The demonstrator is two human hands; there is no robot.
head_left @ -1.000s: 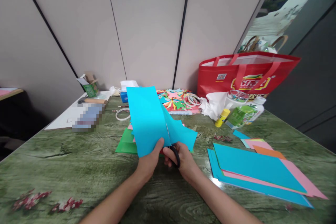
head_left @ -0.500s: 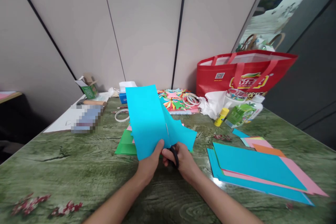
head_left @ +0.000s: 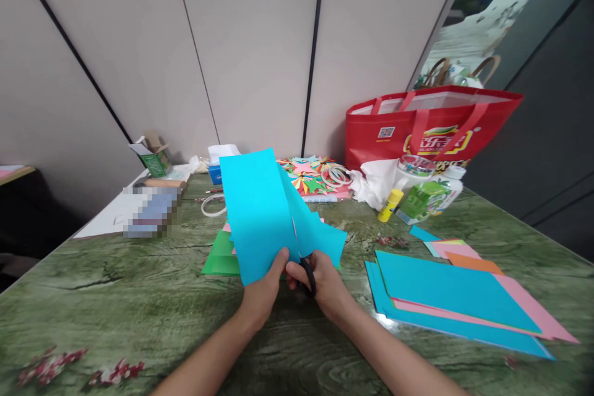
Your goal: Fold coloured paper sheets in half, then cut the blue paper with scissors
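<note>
A sheet of bright blue paper (head_left: 255, 216) is held up in front of me, its lower edge pinched in my left hand (head_left: 266, 288), thumb on the near face. My right hand (head_left: 322, 281) is closed round the black handles of a pair of scissors (head_left: 307, 273). A sliver of blade shows along a cut in the sheet, and the blue paper right of it flares away. Beneath the sheet, green paper (head_left: 218, 257) and bits of pink paper lie on the table, mostly covered.
On the right lies a stack of coloured paper (head_left: 455, 288). Behind it stand a yellow glue stick (head_left: 390, 205), a green box (head_left: 420, 201), a white bottle (head_left: 452, 184) and a red bag (head_left: 380, 130). Tape rolls (head_left: 335, 177) rest on colourful paper stars at the back. A small green carton (head_left: 155, 163) stands far left.
The whole view has shifted very slightly. Both hands, the scissors and the blue sheet keep nearly the same positions relative to each other.
</note>
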